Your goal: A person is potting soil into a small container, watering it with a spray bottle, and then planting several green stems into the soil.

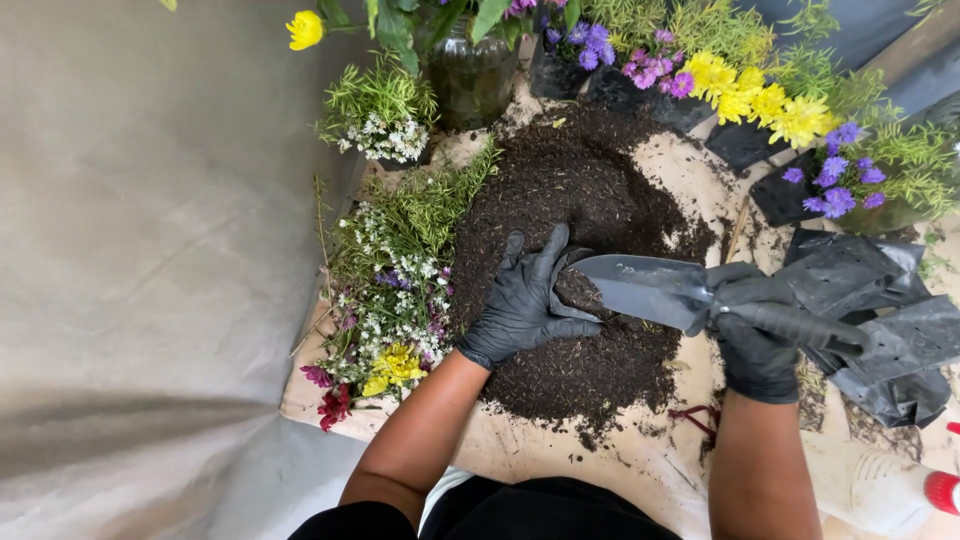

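Both my hands wear black gloves. My right hand (757,335) grips the black handle of a grey trowel (645,285), whose blade points left over a heap of dark soil (585,190). My left hand (522,300) rests on the soil and holds open the rim of a small black plastic planting bag (572,290), partly filled with soil, right at the trowel's tip.
Cut white, yellow and red flowers (390,300) lie left of the soil. Potted purple and yellow flowers (740,95) and a glass jar (472,75) line the back. Empty black bags (880,320) lie at the right. Grey cloth (150,250) covers the left side.
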